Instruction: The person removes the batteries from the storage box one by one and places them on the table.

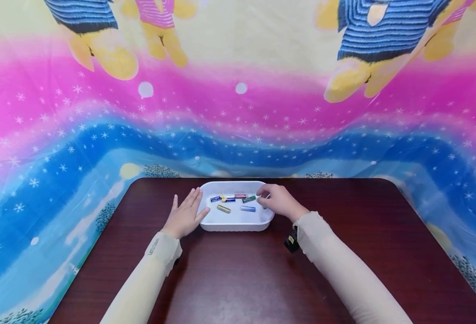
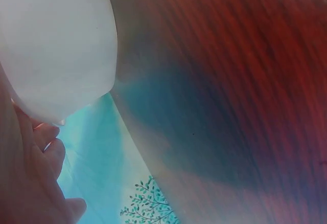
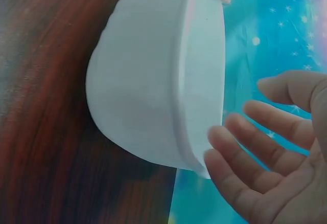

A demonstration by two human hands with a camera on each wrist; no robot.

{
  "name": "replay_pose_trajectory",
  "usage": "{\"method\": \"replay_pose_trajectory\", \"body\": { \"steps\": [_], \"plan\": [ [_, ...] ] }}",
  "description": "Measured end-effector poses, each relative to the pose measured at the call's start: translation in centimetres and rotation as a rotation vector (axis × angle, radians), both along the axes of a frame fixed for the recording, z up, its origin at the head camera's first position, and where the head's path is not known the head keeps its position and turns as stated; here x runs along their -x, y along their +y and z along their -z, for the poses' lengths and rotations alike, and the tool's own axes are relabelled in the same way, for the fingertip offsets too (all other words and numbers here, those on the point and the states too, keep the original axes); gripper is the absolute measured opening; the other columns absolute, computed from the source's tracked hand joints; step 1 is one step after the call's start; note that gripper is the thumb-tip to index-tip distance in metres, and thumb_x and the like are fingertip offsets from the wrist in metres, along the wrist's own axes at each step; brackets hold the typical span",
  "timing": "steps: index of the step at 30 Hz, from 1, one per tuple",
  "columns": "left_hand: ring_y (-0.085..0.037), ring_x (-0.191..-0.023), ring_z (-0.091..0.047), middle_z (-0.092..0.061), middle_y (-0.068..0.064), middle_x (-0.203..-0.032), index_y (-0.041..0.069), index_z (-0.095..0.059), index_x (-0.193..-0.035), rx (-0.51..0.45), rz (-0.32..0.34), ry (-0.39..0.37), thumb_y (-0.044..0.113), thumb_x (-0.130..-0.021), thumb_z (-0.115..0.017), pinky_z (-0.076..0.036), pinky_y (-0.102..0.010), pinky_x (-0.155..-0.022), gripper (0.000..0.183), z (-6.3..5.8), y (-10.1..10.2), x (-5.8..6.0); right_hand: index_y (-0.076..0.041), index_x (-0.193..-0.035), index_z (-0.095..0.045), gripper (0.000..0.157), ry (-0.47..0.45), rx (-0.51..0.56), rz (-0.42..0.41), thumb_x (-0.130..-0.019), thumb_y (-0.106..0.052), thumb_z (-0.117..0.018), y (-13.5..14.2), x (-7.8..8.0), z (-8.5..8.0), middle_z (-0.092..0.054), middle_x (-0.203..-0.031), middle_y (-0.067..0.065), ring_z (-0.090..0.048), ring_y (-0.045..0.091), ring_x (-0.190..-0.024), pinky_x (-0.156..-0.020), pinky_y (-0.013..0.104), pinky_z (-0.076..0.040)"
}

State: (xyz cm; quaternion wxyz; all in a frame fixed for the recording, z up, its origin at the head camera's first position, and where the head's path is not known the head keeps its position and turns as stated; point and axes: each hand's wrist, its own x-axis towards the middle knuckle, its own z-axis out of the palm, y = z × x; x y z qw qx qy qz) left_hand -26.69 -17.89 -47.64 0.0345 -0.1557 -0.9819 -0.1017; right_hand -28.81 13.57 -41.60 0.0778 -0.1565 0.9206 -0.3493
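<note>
A white plastic tray point(image 1: 234, 227) holds several small cylinders that look like batteries. Among them are a gold one point(image 1: 223, 209), a light blue one point(image 1: 248, 209), a green one point(image 1: 249, 199), a red one point(image 1: 241, 196) and a dark blue one point(image 1: 215, 199). My left hand point(image 1: 184, 216) lies along the tray's left rim, fingers extended and thumb over the near inner side. Over the right rim is my right hand point(image 1: 280, 201), its fingers bent loosely. From the right wrist, the thumb stands apart from the fingers point(image 3: 245, 162), with nothing visible between them.
The tray stands at the back of a dark red-brown wooden table point(image 1: 238, 279). Behind and beside the table hangs a printed cloth point(image 1: 238, 112) with cartoon figures and snowflakes. A small black device point(image 1: 291, 241) is strapped at the right wrist.
</note>
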Motion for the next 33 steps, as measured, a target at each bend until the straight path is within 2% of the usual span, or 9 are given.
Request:
{"method": "replay_pose_trajectory", "body": {
  "steps": [5,12,16,20,24,29,33],
  "plan": [
    [-0.02,-0.144,-0.008,-0.011,-0.002,-0.157,0.011,-0.018,-0.151,-0.006,0.004,-0.005,0.061,-0.095,-0.027,0.005,-0.057,-0.11,0.075,0.1,0.0,0.3,-0.008,-0.107,-0.068,0.023,-0.064,-0.017,-0.027,-0.088,-0.02,-0.063,-0.4,0.4,-0.3,-0.062,-0.09,0.003,-0.064,0.024,-0.08,-0.071,0.033,-0.052],
    [-0.02,-0.144,-0.007,-0.011,-0.002,-0.157,0.011,-0.018,-0.151,-0.006,0.011,-0.007,0.06,-0.096,-0.028,0.003,-0.058,-0.11,0.075,0.3,0.0,0.3,-0.008,-0.101,-0.071,0.018,-0.067,-0.059,-0.05,-0.087,-0.019,-0.065,-1.1,0.9,-0.3,-0.064,-0.087,0.001,-0.057,0.016,-0.075,-0.066,0.03,-0.051],
    [-0.018,-0.144,-0.005,-0.011,-0.002,-0.157,0.011,-0.017,-0.151,-0.022,0.002,-0.022,0.058,-0.096,-0.03,0.005,-0.057,-0.111,0.073,0.1,0.0,0.1,-0.008,-0.093,-0.072,0.011,-0.08,-0.058,-0.079,-0.087,-0.016,-0.066,-1.4,1.4,-0.2,-0.065,-0.084,0.001,-0.058,0.016,-0.07,-0.062,0.029,-0.051],
    [-0.022,-0.143,-0.009,-0.013,-0.004,-0.157,0.01,-0.018,-0.151,-0.018,0.007,-0.012,0.058,-0.096,-0.03,0.001,-0.059,-0.11,0.074,0.0,0.0,-0.1,-0.007,-0.093,-0.071,0.01,-0.096,-0.072,-0.102,-0.086,-0.012,-0.066,-1.7,1.9,-0.3,-0.066,-0.087,0.003,-0.06,0.016,-0.071,-0.061,0.029,-0.052],
    [-0.022,-0.143,-0.008,-0.012,-0.003,-0.157,0.01,-0.019,-0.151,-0.019,0.006,-0.016,0.057,-0.097,-0.03,0.001,-0.058,-0.111,0.072,-0.1,0.0,-0.2,-0.01,-0.092,-0.071,0.009,-0.101,-0.131,-0.128,-0.085,-0.009,-0.066,-2.3,2.3,-0.9,-0.065,-0.092,0.004,-0.062,0.019,-0.075,-0.06,0.03,-0.053],
    [-0.021,-0.143,-0.009,-0.011,-0.002,-0.157,0.011,-0.018,-0.151,-0.026,0.004,-0.021,0.058,-0.096,-0.029,0.001,-0.057,-0.111,0.073,0.0,0.0,-0.2,-0.012,-0.097,-0.069,0.014,-0.149,-0.213,-0.166,-0.087,-0.004,-0.062,-3.0,2.6,-1.9,-0.06,-0.098,0.007,-0.064,0.032,-0.078,-0.061,0.038,-0.055],
    [-0.02,-0.143,-0.008,-0.013,-0.003,-0.157,0.011,-0.019,-0.151,-0.041,0.005,-0.014,0.057,-0.097,-0.031,0.002,-0.057,-0.111,0.072,0.3,0.0,-0.1,-0.014,-0.099,-0.069,0.018,-0.136,-0.308,-0.215,-0.087,-0.003,-0.061,-3.7,2.8,-2.6,-0.061,-0.103,0.008,-0.061,0.024,-0.082,-0.067,0.034,-0.053]
  ]
}}
